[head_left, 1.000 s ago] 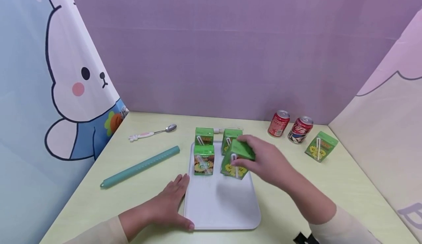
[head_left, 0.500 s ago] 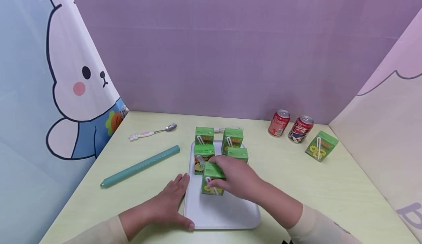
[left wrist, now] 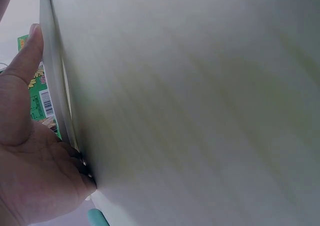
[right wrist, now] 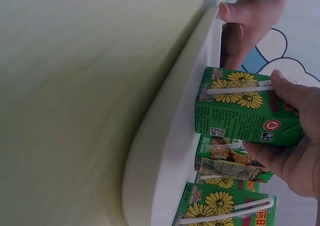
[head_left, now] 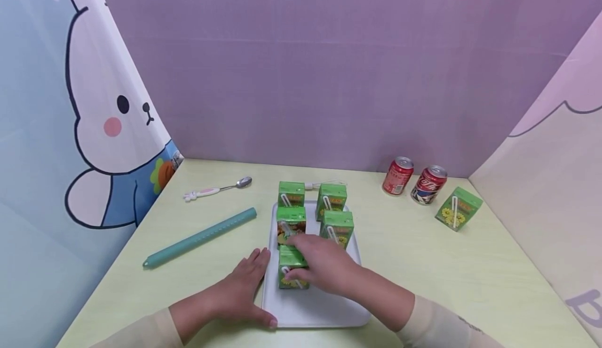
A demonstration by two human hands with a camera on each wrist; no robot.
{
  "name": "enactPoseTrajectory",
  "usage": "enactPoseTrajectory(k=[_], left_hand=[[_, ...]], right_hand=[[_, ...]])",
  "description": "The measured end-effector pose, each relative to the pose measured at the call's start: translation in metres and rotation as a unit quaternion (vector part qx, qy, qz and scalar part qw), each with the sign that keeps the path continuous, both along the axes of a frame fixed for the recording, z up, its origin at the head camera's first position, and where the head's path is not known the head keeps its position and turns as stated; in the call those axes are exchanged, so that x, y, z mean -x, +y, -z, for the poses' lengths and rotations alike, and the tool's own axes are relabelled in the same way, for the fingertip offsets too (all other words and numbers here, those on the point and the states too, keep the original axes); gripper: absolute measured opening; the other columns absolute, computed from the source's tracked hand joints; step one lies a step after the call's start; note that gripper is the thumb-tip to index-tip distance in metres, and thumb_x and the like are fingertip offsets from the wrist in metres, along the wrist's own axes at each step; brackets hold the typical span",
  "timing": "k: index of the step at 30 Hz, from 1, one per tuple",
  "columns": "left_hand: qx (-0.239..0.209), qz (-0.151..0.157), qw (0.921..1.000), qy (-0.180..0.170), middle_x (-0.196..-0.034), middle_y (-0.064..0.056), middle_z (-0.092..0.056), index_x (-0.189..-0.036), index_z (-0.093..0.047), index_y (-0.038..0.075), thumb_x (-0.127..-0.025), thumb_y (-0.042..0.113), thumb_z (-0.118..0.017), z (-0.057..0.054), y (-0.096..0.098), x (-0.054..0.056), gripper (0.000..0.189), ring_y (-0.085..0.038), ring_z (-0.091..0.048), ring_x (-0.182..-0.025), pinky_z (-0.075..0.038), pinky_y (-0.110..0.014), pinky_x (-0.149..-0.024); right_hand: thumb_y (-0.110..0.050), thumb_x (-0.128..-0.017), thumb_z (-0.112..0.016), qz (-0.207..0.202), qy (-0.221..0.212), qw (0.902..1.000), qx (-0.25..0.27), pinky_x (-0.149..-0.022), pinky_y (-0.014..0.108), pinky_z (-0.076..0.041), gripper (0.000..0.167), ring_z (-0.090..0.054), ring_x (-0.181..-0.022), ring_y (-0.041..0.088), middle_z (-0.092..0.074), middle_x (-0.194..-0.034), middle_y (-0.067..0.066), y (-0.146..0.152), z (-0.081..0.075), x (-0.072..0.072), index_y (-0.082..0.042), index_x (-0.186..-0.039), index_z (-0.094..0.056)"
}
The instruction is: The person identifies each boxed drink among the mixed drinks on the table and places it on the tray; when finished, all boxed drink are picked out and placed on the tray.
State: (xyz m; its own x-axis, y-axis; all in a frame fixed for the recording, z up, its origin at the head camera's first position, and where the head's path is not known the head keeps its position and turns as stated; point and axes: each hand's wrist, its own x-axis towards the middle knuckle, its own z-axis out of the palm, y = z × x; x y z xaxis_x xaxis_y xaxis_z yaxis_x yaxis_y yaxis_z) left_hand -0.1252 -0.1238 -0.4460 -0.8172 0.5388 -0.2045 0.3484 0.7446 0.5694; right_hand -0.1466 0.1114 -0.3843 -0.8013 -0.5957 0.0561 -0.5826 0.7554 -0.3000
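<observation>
My right hand (head_left: 326,267) grips a green drink carton (head_left: 292,275) between thumb and fingers, upright at the left side of the white tray (head_left: 329,306). In the right wrist view the held carton (right wrist: 235,108) shows yellow flowers and a straw, its base right at the tray surface. Behind it stands a carton with a brown picture (head_left: 290,226); a flower carton (head_left: 337,228) is to its right. Two more cartons, one left (head_left: 291,193) and one right (head_left: 332,198), stand at the far end. My left hand (head_left: 237,290) rests along the tray's left edge, fingers spread.
A teal stick (head_left: 199,238) and a spoon (head_left: 218,188) lie left of the tray. Beyond it is a small whisk (head_left: 324,185). Two red cans (head_left: 397,176) and another green carton (head_left: 458,208) stand at the back right.
A flower carton was left standing on the tray's right side. My right hand has brought another carton left and down to the front of the left row. The left hand stays put.
</observation>
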Motion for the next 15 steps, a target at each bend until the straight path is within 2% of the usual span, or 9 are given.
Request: enactPoseTrajectory(k=[5, 15], left_hand=[[-0.004, 0.000, 1.0000, 0.001, -0.164, -0.018, -0.010, -0.157, -0.007, 0.003, -0.060, 0.075, -0.076, 0.0011, 0.0004, 0.0008, 0.139, -0.037, -0.003, -0.151, -0.011, -0.057, -0.121], [0.000, 0.001, 1.0000, -0.002, -0.164, -0.018, -0.010, -0.158, -0.006, 0.004, -0.061, 0.074, -0.076, 0.0020, -0.0006, 0.0020, 0.139, -0.037, -0.002, -0.151, -0.010, -0.057, -0.121]], right_hand=[[-0.057, -0.080, -0.071, -0.008, 0.012, 0.9999, -0.001, -0.094, 0.039, -0.054, 0.070, -0.062, -0.116, 0.017, -0.064, -0.129, 0.000, -0.0005, 0.0036, -0.0006, -0.019, -0.136, -0.052], [-0.058, -0.081, -0.069, -0.008, -0.005, 0.9999, -0.011, -0.091, 0.035, -0.055, 0.068, -0.061, -0.111, 0.012, -0.064, -0.125, -0.002, -0.0023, 0.0037, -0.0045, -0.021, -0.135, -0.051]])
